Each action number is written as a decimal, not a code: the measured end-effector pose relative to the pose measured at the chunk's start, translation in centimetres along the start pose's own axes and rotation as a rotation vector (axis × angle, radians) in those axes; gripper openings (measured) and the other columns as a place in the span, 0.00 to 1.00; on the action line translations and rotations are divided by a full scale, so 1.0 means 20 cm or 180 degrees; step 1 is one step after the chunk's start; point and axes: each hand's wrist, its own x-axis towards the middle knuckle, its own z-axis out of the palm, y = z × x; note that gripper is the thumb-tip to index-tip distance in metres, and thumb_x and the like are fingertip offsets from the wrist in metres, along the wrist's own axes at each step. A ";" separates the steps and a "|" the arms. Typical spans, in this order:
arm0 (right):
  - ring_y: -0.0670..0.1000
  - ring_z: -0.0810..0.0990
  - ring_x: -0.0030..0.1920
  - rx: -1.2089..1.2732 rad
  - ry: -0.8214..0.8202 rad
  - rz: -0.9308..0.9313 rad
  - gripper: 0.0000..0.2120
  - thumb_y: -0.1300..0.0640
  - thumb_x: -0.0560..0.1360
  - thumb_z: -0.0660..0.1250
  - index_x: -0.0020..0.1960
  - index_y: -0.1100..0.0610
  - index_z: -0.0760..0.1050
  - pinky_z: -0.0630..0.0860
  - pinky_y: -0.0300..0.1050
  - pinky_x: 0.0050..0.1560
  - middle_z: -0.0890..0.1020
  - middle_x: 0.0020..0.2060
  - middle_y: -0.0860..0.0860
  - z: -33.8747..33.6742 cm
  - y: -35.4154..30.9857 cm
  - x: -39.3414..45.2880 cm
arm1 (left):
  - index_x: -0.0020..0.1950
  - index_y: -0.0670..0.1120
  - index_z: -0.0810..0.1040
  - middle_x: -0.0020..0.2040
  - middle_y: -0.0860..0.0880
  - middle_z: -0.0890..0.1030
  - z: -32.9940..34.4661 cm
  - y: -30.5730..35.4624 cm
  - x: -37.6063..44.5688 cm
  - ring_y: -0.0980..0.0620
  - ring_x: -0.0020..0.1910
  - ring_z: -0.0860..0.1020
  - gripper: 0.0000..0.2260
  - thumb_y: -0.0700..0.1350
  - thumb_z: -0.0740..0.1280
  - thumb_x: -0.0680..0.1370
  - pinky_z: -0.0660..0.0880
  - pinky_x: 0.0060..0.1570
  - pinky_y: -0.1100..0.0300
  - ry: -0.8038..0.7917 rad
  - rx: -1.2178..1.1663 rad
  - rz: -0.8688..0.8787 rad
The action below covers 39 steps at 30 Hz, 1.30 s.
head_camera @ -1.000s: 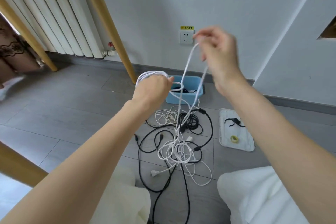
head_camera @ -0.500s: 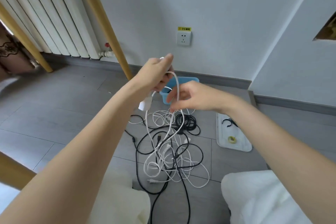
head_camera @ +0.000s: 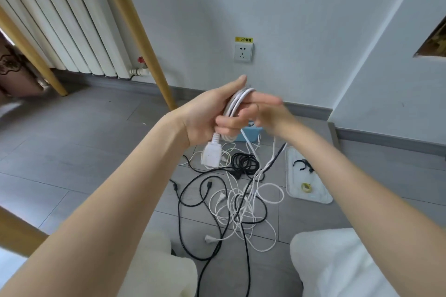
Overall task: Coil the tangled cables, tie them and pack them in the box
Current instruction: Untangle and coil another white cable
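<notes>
A: Where did the cables lie?
B: The tangle (head_camera: 237, 198) sprawled mid-floor (head_camera: 72, 152), black coil (head_camera: 245, 163) at its far side, box (head_camera: 251, 133) near the wall behind the hands, tray (head_camera: 307, 196) to the right.
A: And the hands?
B: The left hand (head_camera: 207, 116) clasped a white coil (head_camera: 237, 103), its plug (head_camera: 212, 154) dangling below. The right hand (head_camera: 263, 109), blurred, touched that coil; its grip, I couldn't tell.

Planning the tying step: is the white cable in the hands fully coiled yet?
Not fully. The left hand grips a few loops of white cable, but its tail still trails into the floor tangle.
</notes>
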 end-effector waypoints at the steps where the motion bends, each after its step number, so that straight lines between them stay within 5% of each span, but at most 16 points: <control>1: 0.51 0.74 0.42 -0.0434 -0.0500 0.0148 0.10 0.56 0.76 0.55 0.39 0.49 0.72 0.73 0.46 0.48 0.78 0.42 0.54 0.03 -0.01 -0.01 | 0.57 0.42 0.79 0.31 0.52 0.73 0.01 0.00 0.01 0.61 0.18 0.61 0.24 0.55 0.49 0.80 0.53 0.17 0.69 -0.0005 -0.0190 0.0075; 3: 0.51 0.75 0.38 -0.0930 -0.0972 0.0296 0.09 0.59 0.79 0.54 0.42 0.55 0.70 0.73 0.46 0.46 0.77 0.40 0.56 0.08 -0.03 -0.06 | 0.61 0.42 0.75 0.39 0.51 0.80 0.02 0.02 0.02 0.60 0.22 0.68 0.23 0.54 0.48 0.81 0.60 0.17 0.71 0.0167 -0.0516 0.0348; 6: 0.47 0.73 0.22 -0.0636 -0.1322 0.0318 0.17 0.57 0.81 0.53 0.33 0.56 0.65 0.74 0.43 0.42 0.73 0.25 0.51 0.13 -0.01 -0.15 | 0.60 0.42 0.73 0.44 0.50 0.82 0.00 0.08 0.03 0.60 0.26 0.73 0.22 0.54 0.46 0.82 0.63 0.20 0.73 0.0653 -0.1147 0.0984; 10: 0.48 0.75 0.25 -0.0593 -0.1472 0.0268 0.18 0.55 0.81 0.54 0.33 0.56 0.66 0.76 0.45 0.45 0.75 0.26 0.49 0.13 0.05 -0.19 | 0.57 0.42 0.71 0.38 0.48 0.77 -0.15 0.13 -0.03 0.57 0.24 0.71 0.20 0.53 0.46 0.83 0.64 0.20 0.69 0.1660 -0.1997 0.1958; 12: 0.48 0.72 0.27 -0.0667 -0.1293 -0.0005 0.18 0.53 0.81 0.54 0.33 0.54 0.66 0.74 0.46 0.42 0.73 0.26 0.47 0.15 0.04 -0.21 | 0.61 0.44 0.70 0.44 0.50 0.77 -0.22 0.15 -0.06 0.56 0.31 0.73 0.19 0.53 0.46 0.83 0.68 0.28 0.67 0.2103 -0.2173 0.2350; 15: 0.50 0.71 0.30 -0.0803 -0.0941 -0.0609 0.17 0.51 0.81 0.54 0.35 0.53 0.67 0.69 0.45 0.37 0.73 0.29 0.49 0.13 -0.01 -0.24 | 0.70 0.48 0.66 0.55 0.55 0.76 -0.24 0.13 -0.07 0.53 0.46 0.76 0.19 0.53 0.48 0.83 0.71 0.43 0.65 0.2775 -0.1748 0.2484; 18: 0.55 0.73 0.32 -0.0983 -0.0392 -0.1039 0.14 0.50 0.80 0.55 0.38 0.54 0.68 0.69 0.49 0.36 0.73 0.29 0.51 0.07 -0.02 -0.23 | 0.70 0.50 0.65 0.54 0.57 0.76 -0.21 0.10 -0.03 0.50 0.49 0.80 0.18 0.53 0.48 0.83 0.73 0.50 0.60 0.2988 -0.0871 0.2094; 22: 0.56 0.70 0.32 -0.1458 0.0592 -0.1194 0.14 0.46 0.79 0.56 0.40 0.53 0.70 0.62 0.45 0.34 0.67 0.25 0.46 -0.06 -0.04 -0.21 | 0.72 0.46 0.63 0.64 0.48 0.74 -0.07 0.05 0.00 0.47 0.44 0.82 0.20 0.51 0.45 0.84 0.78 0.39 0.63 0.2531 0.0771 0.1018; 25: 0.54 0.69 0.34 -0.1753 0.1096 -0.1090 0.13 0.48 0.76 0.64 0.36 0.53 0.71 0.61 0.44 0.36 0.68 0.27 0.47 -0.13 -0.06 -0.20 | 0.60 0.47 0.72 0.51 0.38 0.81 0.04 -0.04 0.01 0.52 0.28 0.80 0.18 0.52 0.47 0.83 0.77 0.35 0.60 0.1737 0.1911 0.0110; 30: 0.55 0.68 0.34 -0.1313 0.1458 -0.0644 0.18 0.48 0.75 0.66 0.31 0.56 0.68 0.63 0.45 0.36 0.68 0.26 0.50 -0.23 0.00 -0.16 | 0.58 0.41 0.77 0.25 0.50 0.72 0.03 -0.08 0.05 0.58 0.16 0.57 0.25 0.55 0.46 0.83 0.58 0.19 0.69 0.0788 0.1188 -0.0174; 34: 0.48 0.60 0.24 -0.0569 0.1318 -0.0362 0.28 0.45 0.76 0.63 0.24 0.56 0.59 0.58 0.42 0.28 0.60 0.19 0.48 -0.24 0.00 -0.17 | 0.60 0.41 0.75 0.25 0.53 0.69 0.07 -0.05 0.07 0.63 0.15 0.56 0.26 0.55 0.44 0.82 0.49 0.19 0.65 0.0065 0.0564 -0.0041; 39: 0.55 0.70 0.31 -0.0048 0.1466 0.0253 0.29 0.41 0.77 0.58 0.30 0.63 0.71 0.65 0.45 0.37 0.72 0.28 0.56 -0.22 -0.05 -0.16 | 0.63 0.41 0.71 0.29 0.52 0.74 0.11 -0.04 0.11 0.63 0.16 0.63 0.25 0.55 0.44 0.81 0.50 0.18 0.68 -0.0684 -0.0092 0.0027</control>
